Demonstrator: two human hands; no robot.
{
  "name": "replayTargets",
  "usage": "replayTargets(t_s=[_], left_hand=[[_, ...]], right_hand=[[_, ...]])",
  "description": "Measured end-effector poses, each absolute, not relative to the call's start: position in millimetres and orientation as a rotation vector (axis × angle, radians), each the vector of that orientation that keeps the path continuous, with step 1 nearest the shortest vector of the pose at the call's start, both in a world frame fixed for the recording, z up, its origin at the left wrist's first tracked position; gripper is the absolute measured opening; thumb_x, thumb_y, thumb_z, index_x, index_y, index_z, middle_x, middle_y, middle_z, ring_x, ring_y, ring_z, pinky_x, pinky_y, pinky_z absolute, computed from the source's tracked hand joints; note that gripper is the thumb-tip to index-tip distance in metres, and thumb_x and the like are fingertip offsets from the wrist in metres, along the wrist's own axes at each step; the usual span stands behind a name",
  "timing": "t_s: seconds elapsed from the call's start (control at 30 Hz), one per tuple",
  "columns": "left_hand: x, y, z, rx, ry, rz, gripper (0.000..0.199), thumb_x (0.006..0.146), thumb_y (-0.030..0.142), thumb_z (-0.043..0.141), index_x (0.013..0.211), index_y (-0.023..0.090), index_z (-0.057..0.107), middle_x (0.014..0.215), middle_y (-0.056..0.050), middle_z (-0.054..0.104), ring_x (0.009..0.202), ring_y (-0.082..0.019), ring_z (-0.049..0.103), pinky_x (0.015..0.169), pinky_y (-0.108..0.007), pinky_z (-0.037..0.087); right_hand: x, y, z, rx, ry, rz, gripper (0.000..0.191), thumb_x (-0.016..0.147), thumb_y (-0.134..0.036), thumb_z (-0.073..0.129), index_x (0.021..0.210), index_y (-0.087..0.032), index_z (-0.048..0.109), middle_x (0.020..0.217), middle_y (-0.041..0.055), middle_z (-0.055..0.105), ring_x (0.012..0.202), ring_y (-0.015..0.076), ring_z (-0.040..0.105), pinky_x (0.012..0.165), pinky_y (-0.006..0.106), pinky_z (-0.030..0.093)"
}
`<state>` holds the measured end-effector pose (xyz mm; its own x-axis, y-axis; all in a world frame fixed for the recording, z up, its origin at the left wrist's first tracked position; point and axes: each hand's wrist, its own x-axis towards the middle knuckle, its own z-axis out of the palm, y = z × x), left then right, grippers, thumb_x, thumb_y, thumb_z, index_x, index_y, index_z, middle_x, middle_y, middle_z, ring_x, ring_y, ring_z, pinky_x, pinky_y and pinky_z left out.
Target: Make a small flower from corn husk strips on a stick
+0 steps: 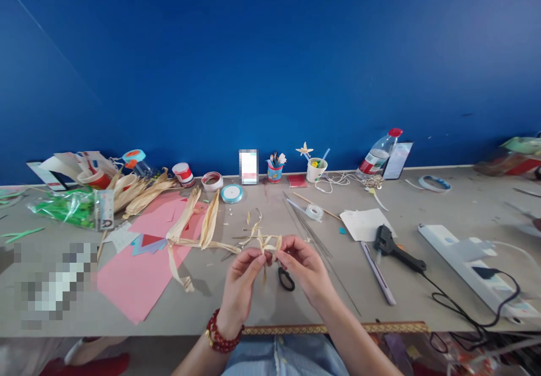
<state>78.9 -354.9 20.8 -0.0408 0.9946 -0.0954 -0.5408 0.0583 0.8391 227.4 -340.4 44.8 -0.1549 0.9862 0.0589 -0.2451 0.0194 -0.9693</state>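
Note:
My left hand (242, 279) and my right hand (307, 268) meet above the table near its front edge. Between them they pinch a thin, pale strip of dried corn husk (262, 243), whose ends stick up and hang down from the fingertips. Under the hands a black scissor handle (286, 279) shows; the blades are hidden. Longer dried husks (186, 224) lie to the left, partly over pink paper sheets (131, 280). Small husk scraps (248, 218) and thin wires (310, 232) rest just beyond my fingers.
On the right are a black glue gun (397, 250), a lilac pen-like stick (377, 274) and a white power strip (469, 269) with cords. Along the blue wall stand a pen cup (274, 173), a phone (249, 167), a white cup (316, 169) and a bottle (378, 155).

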Motion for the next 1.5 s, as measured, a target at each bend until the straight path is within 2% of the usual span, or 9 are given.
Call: replayTargets(t_s=[0.1,0.3,0.57,0.7,0.87,0.97,1.23,1.5], left_hand=[[79.8,-355.5,21.1,0.738,0.849,1.419,0.01,0.078,0.026,0.078,0.083,0.018,0.074,0.081,-0.003,0.075,0.073,-0.014,0.066,0.077,-0.027,0.052],[81.8,-357.6,22.9,0.715,0.835,1.424,0.013,0.078,0.028,0.078,0.085,0.018,0.074,0.084,-0.005,0.077,0.078,-0.018,0.07,0.081,-0.031,0.054],[82.0,-358.6,27.2,0.734,0.796,1.338,0.014,0.074,0.028,0.081,0.076,0.017,0.074,0.075,-0.003,0.073,0.067,-0.016,0.067,0.073,-0.03,0.053],[81.4,-357.7,25.5,0.736,0.836,1.396,0.011,0.074,0.026,0.081,0.078,0.017,0.077,0.076,-0.003,0.074,0.065,-0.013,0.063,0.071,-0.026,0.052],[80.3,-356.0,19.1,0.574,0.829,1.45,0.011,0.072,0.027,0.082,0.081,0.021,0.079,0.085,-0.005,0.078,0.079,-0.016,0.069,0.076,-0.027,0.053],[80.2,-357.0,15.0,0.559,0.823,1.45,0.012,0.071,0.027,0.082,0.081,0.021,0.079,0.086,-0.005,0.078,0.083,-0.018,0.07,0.076,-0.027,0.053],[67.4,-352.5,24.9,0.629,0.766,1.334,0.007,0.073,0.023,0.081,0.077,0.018,0.078,0.084,-0.004,0.077,0.065,-0.01,0.062,0.073,-0.025,0.052],[67.3,-351.8,20.1,0.602,0.842,1.36,0.011,0.071,0.024,0.082,0.077,0.017,0.076,0.081,-0.004,0.075,0.067,-0.012,0.063,0.069,-0.025,0.053]], right_hand=[[225.7,-340.5,40.5,-0.919,-1.122,1.42,0.027,0.083,-0.044,0.071,0.082,-0.021,0.058,0.075,-0.0001,0.06,0.065,0.0138,0.055,0.064,0.025,0.046],[222.0,-343.2,36.3,-0.859,-1.014,1.46,0.026,0.084,-0.042,0.072,0.084,-0.02,0.057,0.08,0.0013,0.062,0.071,0.0149,0.059,0.07,0.028,0.05],[219.1,-340.9,44.8,-0.869,-0.99,1.475,0.029,0.083,-0.044,0.072,0.08,-0.02,0.054,0.068,-0.0038,0.056,0.055,0.0108,0.054,0.057,0.024,0.045],[221.8,-341.1,39.5,-0.931,-1.112,1.391,0.027,0.085,-0.045,0.069,0.085,-0.02,0.058,0.074,-0.0013,0.059,0.059,0.0113,0.053,0.058,0.024,0.043],[222.4,-348.0,30.5,-1.009,-1.284,1.385,0.027,0.086,-0.044,0.068,0.089,-0.019,0.061,0.076,0.0011,0.063,0.063,0.0123,0.053,0.057,0.023,0.041],[219.4,-350.8,33.7,-1.048,-1.319,1.344,0.024,0.087,-0.042,0.065,0.084,-0.019,0.06,0.072,0.0008,0.062,0.06,0.012,0.052,0.055,0.023,0.04],[226.4,-350.4,40.0,-1.174,-1.634,1.102,0.014,0.088,-0.024,0.054,0.076,-0.019,0.06,0.07,0.001,0.06,0.062,0.0138,0.053,0.054,0.022,0.039],[235.0,-352.0,38.3,-1.189,-1.779,0.905,0.016,0.09,-0.023,0.052,0.077,-0.02,0.06,0.072,0.0006,0.061,0.065,0.0142,0.057,0.059,0.022,0.041]])
